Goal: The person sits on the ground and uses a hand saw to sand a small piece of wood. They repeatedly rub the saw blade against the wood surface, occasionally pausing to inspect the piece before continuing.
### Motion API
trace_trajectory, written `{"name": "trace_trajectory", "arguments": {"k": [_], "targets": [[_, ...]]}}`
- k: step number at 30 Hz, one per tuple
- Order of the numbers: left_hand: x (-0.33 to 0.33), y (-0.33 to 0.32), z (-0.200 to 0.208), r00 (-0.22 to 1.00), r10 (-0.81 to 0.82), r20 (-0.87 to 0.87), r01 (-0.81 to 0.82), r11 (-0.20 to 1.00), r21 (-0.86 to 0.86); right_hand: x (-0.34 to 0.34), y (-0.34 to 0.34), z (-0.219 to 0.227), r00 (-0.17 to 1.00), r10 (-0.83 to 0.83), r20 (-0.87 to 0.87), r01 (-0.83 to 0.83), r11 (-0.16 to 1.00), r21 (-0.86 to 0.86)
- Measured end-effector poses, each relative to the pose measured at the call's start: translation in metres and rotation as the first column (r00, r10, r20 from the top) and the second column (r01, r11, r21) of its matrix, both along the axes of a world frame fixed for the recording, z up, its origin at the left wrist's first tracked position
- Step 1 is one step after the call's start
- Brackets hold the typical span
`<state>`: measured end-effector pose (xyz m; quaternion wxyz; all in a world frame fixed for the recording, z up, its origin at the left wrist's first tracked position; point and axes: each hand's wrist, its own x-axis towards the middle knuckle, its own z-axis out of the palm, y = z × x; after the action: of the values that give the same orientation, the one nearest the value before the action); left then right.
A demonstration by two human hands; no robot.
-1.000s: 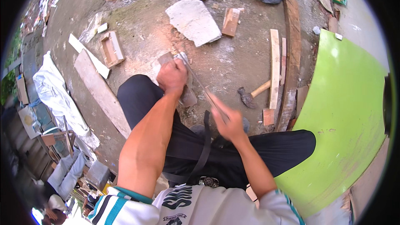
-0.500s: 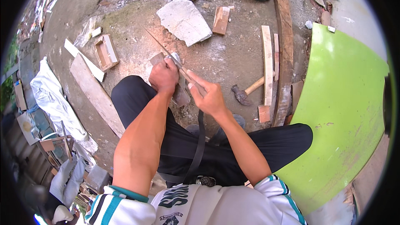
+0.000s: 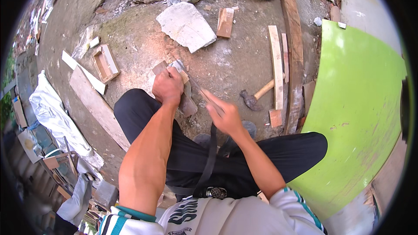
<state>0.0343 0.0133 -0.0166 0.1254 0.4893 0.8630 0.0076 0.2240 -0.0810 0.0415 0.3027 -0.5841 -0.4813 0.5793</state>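
Observation:
My left hand (image 3: 167,87) is closed in a fist round a small piece of wood (image 3: 184,77), whose pale end shows beside the knuckles. It rests on a brown wooden block (image 3: 188,105) lying on the ground between my knees. In my right hand (image 3: 225,116) is the handle of a thin-bladed handsaw (image 3: 197,85), seen nearly edge-on. The blade slants away to the far left, past the right side of my left fist. A whitish-grey lump (image 3: 177,65) sits just beyond the fist. My fingers hide most of the held wood.
A hammer (image 3: 250,100) lies to the right, beside pale wooden strips (image 3: 275,67) and a long brown plank (image 3: 292,39). A bright green panel (image 3: 357,117) covers the far right. Ahead are a flat white stone (image 3: 185,24) and sawdust; at left, a small wooden box (image 3: 105,63) and boards.
My right hand has drawn the saw back toward my body, so less of the blade reaches beyond my left fist. The left hand stays on the wood. The view has shifted slightly.

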Motion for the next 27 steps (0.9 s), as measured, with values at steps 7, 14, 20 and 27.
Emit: {"name": "trace_trajectory", "arguments": {"k": [7,14,20,27], "targets": [[-0.008,-0.003,0.006,0.997,-0.01,0.076,0.012,1.0,-0.021,0.057,-0.078,0.067,0.986,-0.094,0.141,0.095,0.996,0.004],[-0.004,-0.001,0.021,0.985,-0.075,0.153,0.074,0.997,0.006,0.049,-0.034,0.026,0.981,-0.164,0.106,0.137,0.964,0.227],[-0.014,-0.009,0.016,0.962,-0.231,0.148,0.209,0.967,0.147,0.039,-0.025,0.025,0.962,-0.272,0.022,0.257,0.929,0.267],[-0.019,0.007,0.007,0.982,0.048,0.183,-0.048,0.999,-0.003,0.037,-0.036,0.028,0.935,-0.351,-0.055,0.352,0.897,0.266]]}}
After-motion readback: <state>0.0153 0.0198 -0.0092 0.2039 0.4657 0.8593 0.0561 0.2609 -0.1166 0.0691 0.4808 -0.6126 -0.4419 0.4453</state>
